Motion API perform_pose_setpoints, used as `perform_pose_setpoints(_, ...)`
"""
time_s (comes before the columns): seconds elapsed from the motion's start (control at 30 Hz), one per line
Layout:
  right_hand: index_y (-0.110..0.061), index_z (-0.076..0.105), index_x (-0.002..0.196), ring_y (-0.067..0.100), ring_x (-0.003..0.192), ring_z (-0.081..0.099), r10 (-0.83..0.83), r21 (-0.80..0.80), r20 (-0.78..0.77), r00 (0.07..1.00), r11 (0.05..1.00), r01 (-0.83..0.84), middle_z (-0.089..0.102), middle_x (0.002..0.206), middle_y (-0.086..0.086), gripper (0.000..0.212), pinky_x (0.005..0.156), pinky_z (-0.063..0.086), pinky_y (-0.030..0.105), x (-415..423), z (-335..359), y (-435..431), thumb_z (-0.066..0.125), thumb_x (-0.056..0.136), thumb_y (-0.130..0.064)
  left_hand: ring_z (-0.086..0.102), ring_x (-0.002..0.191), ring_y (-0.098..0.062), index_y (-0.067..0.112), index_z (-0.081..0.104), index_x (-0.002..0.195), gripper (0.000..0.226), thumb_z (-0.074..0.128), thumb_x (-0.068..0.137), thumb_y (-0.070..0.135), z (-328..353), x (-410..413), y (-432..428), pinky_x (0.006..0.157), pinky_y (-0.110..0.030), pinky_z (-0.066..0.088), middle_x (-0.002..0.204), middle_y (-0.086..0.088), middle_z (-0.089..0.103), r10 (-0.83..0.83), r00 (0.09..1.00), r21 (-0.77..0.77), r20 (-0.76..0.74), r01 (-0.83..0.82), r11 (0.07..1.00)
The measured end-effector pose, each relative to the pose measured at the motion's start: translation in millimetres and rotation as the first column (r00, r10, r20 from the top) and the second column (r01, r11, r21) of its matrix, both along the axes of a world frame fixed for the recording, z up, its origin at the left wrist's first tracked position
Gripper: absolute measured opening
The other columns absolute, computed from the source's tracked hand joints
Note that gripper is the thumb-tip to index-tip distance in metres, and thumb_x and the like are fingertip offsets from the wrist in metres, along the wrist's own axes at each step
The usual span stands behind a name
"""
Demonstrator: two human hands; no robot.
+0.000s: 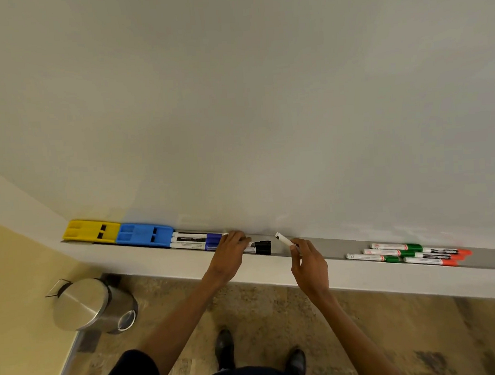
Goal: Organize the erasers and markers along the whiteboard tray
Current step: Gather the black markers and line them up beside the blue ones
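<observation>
Markers are being grouped by colour: the left hand [229,252] rests flat on the black-capped markers [261,247] in the whiteboard tray [329,247], steadying them, while the right hand [309,265] pinches a slim white marker [285,240], tilted, just above the tray. Next, I judge, it must be laid parallel beside the black ones. Beyond the left hand lie blue-capped markers [196,240], then blocky plastic blue eraser [144,235] and yellow eraser [91,231]; green and orange markers [407,254] lie well right.
</observation>
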State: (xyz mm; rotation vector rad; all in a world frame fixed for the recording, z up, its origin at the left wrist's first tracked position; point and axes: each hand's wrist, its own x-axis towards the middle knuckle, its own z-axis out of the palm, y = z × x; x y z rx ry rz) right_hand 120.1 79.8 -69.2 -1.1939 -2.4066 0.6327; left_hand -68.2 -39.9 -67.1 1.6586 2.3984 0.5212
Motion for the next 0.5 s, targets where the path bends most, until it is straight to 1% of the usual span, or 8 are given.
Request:
perform_pose_setpoints(0.07,-0.019,0.058,0.109,0.018,0.075,0.057,0.041,0.024,0.007,0.999,0.999,-0.041,0.064,0.097,0.000,0.015,0.066,0.047,0.032,-7.2,0.9,0.0,0.047,0.099,-0.020,0.045,0.126,-0.022,0.013,0.052,0.133,0.047,0.045,0.091,-0.007,0.5,-1.0,-3.7,0.109,-0.033,0.033,0.132,-0.005,0.053,-0.001,1.000,0.005,-0.001,0.001,1.000)
perform_pose_setpoints(0.13,-0.019,0.058,0.112,0.019,0.081,0.057,0.075,0.043,0.023,0.997,0.996,-0.076,0.064,0.100,-0.001,0.018,0.072,0.046,0.032,-15.7,2.2,-0.7,0.047,0.099,-0.016,0.045,0.128,-0.023,0.012,0.051,0.134,0.047,0.046,0.091,-0.007,1.8,-3.4,-7.7,0.110,-0.034,0.033,0.134,-0.006,0.053,0.017,1.000,0.021,-0.006,-0.017,1.000)
perform_pose_setpoints(0.23,-0.019,0.058,0.114,0.020,0.092,0.057,0.114,0.068,0.030,0.993,0.991,-0.116,0.064,0.105,-0.001,0.022,0.081,0.044,0.033,-31.0,5.1,-3.7,0.048,0.097,-0.011,0.050,0.124,-0.030,0.008,0.055,0.129,0.048,0.051,0.085,-0.012,7.9,-10.9,-16.0,0.106,-0.041,0.040,0.128,-0.013,0.057,0.095,0.995,0.064,-0.020,-0.093,0.994)
perform_pose_setpoints(0.33,-0.019,0.059,0.115,0.021,0.098,0.056,0.148,0.084,0.040,0.988,0.985,-0.151,0.064,0.108,0.000,0.029,0.087,0.044,0.035,-50.2,7.8,-10.3,0.053,0.091,-0.004,0.056,0.115,-0.032,0.006,0.059,0.121,0.045,0.058,0.079,-0.012,13.9,-24.4,-28.6,0.099,-0.043,0.048,0.120,-0.015,0.061,0.167,0.985,0.101,-0.034,-0.163,0.981)
perform_pose_setpoints(0.4,-0.017,0.060,0.116,0.023,0.102,0.056,0.169,0.097,0.047,0.985,0.980,-0.172,0.064,0.111,0.002,0.032,0.089,0.044,0.037,-63.0,7.9,-16.9,0.059,0.088,-0.003,0.056,0.113,-0.033,0.005,0.059,0.119,0.046,0.063,0.077,-0.010,17.0,-33.5,-38.6,0.098,-0.044,0.049,0.120,-0.016,0.061,0.202,0.979,0.101,-0.020,-0.199,0.975)
perform_pose_setpoints(0.5,-0.017,0.062,0.115,0.024,0.102,0.057,0.192,0.112,0.055,0.980,0.974,-0.198,0.065,0.111,0.003,0.038,0.090,0.046,0.037,-79.6,6.0,-29.6,0.065,0.082,0.001,0.059,0.111,-0.034,0.004,0.059,0.118,0.046,0.071,0.075,-0.005,18.7,-42.7,-54.6,0.095,-0.043,0.051,0.118,-0.018,0.063,0.243,0.970,0.099,-0.020,-0.240,0.966)
